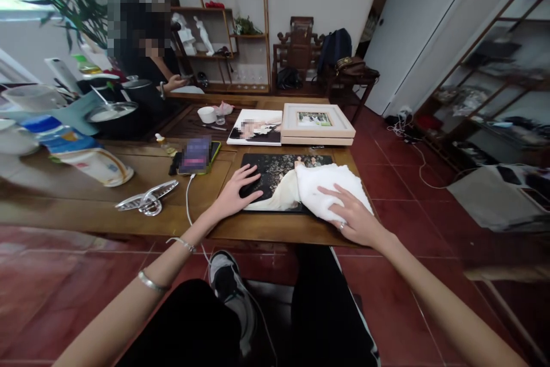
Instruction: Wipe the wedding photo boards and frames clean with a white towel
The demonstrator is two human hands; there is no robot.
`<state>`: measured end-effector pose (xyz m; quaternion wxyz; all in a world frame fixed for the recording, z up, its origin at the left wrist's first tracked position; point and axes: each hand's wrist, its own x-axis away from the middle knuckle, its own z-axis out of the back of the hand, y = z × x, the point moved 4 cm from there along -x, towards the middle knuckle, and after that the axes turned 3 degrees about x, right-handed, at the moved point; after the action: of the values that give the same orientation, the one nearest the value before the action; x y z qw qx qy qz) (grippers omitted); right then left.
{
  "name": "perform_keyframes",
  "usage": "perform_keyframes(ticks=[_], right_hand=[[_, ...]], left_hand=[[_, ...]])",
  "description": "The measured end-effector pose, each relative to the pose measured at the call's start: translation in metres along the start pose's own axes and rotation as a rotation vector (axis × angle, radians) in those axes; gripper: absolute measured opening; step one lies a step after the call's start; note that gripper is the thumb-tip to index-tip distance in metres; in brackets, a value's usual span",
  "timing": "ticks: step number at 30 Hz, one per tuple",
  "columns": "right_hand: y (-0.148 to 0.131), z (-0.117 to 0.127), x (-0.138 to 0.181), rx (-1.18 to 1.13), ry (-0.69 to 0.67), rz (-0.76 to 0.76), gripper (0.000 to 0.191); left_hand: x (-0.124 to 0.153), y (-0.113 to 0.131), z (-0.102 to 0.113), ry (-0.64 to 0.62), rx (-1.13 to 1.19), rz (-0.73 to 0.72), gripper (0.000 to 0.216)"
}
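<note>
A dark photo print point(275, 172) lies flat on the wooden table point(141, 212) in front of me. My left hand point(235, 189) rests on its left edge, fingers spread flat. My right hand point(353, 215) presses a white cloth point(329, 189) down on the print's right part, fingers stretched over the cloth.
Behind the print lie a second photo print point(255, 126) and a light framed picture point(317, 122). A phone point(196, 156) with a white cable, a silver hair clip point(148, 198) and a plastic pouch point(92, 161) lie to the left. Another person point(148, 63) sits far left.
</note>
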<state>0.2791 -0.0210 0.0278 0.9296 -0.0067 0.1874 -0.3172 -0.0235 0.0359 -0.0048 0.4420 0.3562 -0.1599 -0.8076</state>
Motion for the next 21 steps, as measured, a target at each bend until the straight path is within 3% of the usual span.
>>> perform_keyframes(ticks=[6, 11, 15, 21], right_hand=[[0.042, -0.002, -0.035, 0.071, 0.012, -0.171, 0.024], [0.070, -0.017, -0.060, 0.099, 0.089, -0.229, 0.027], [0.053, -0.019, -0.040, 0.080, 0.111, -0.191, 0.023], [0.016, -0.007, -0.005, 0.019, 0.085, -0.072, 0.018]], left_hand=[[0.002, 0.003, 0.000, -0.055, -0.031, -0.015, 0.047], [0.003, 0.005, 0.002, -0.005, 0.007, -0.023, 0.042], [0.005, 0.005, 0.002, 0.058, 0.043, -0.023, 0.040], [0.005, 0.005, 0.000, 0.056, 0.044, 0.002, 0.044]])
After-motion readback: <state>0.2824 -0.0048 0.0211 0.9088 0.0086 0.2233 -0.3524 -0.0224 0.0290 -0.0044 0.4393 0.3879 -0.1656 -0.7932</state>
